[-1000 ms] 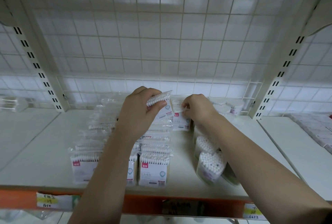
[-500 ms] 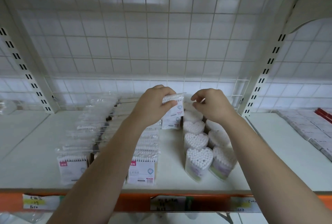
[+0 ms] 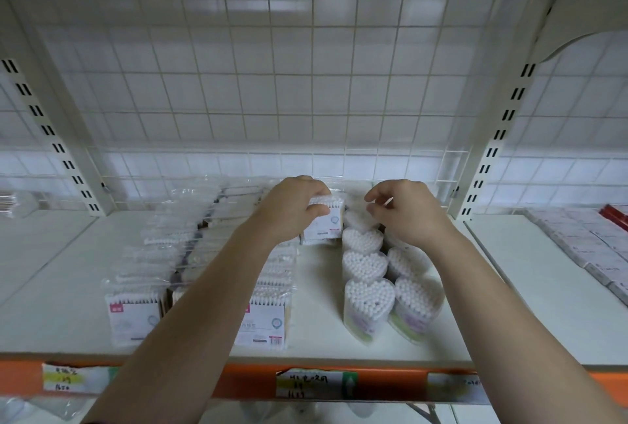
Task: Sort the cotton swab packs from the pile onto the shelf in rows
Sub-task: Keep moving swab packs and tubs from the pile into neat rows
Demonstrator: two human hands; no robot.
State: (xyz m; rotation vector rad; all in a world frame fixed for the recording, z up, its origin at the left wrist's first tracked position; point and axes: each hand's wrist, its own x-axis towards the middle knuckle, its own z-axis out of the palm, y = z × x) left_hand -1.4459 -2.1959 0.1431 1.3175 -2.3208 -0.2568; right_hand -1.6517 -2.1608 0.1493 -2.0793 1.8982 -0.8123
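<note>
Potentially, the flat clear-plastic cotton swab pack (image 3: 325, 219), gripped in the fingers of the left hand (image 3: 292, 211), lands crooked and topples the white heart-shaped swab tubs (image 3: 365, 265) just beside them. The right hand (image 3: 406, 211) has curled fingers, but I cannot tell if it holds anything.

This is a shop: a white metal display shelf (image 3: 316, 304) with slotted uprights (image 3: 492, 145) and a white wire-grid back panel (image 3: 272, 84). An orange front strip (image 3: 244, 383) carries handwritten paper price labels (image 3: 307, 386). Many identical clear-wrapped cotton swab packs (image 3: 263, 323) stand stocked in rows.
</note>
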